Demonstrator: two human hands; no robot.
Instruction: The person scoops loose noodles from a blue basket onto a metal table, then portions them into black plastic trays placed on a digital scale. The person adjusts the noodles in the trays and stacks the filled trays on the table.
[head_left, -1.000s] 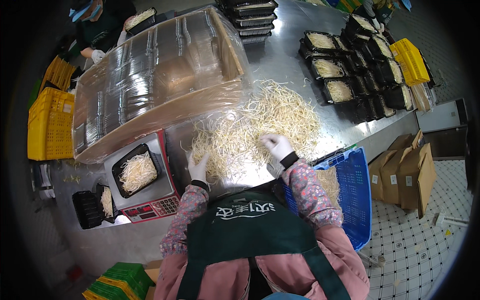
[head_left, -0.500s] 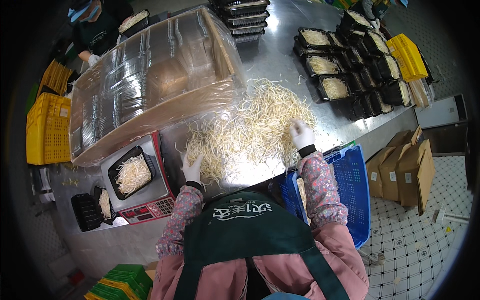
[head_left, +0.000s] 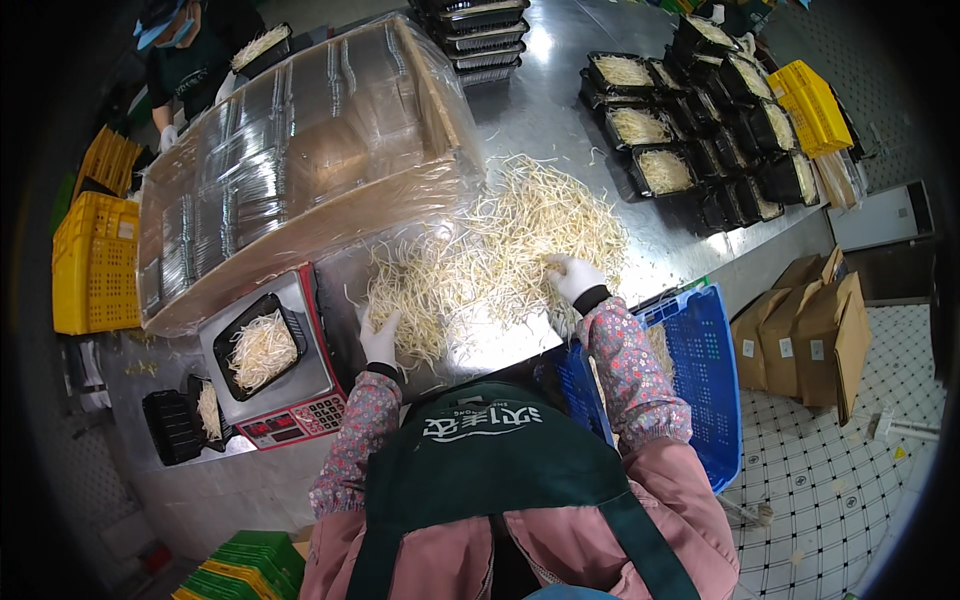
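Note:
A loose heap of pale bean sprouts point(head_left: 545, 220) spreads over the steel table in front of me. My right hand point(head_left: 574, 277), in a white glove, rests at the heap's right part with its fingers drawn together on some sprouts. At the near left edge of the heap is my left hand point(head_left: 381, 338), also gloved, its thumb and fingers apart beside the sprouts. To its left, a black plastic tray point(head_left: 297, 345) of bean sprouts point(head_left: 263, 350) sits on a weighing scale point(head_left: 318, 420) with a red keypad front.
A large carton point(head_left: 330, 220) of stacked clear lids stands behind the scale. Filled trays point(head_left: 664, 172) are piled at the far right. A blue crate point(head_left: 712, 380) is by my right arm. Black trays point(head_left: 172, 428) lie left of the scale. A co-worker point(head_left: 195, 60) stands far left.
My right hand has moved left and a little nearer over the heap, its fingers closing together. My left hand has shifted slightly left. The tray stays on the scale.

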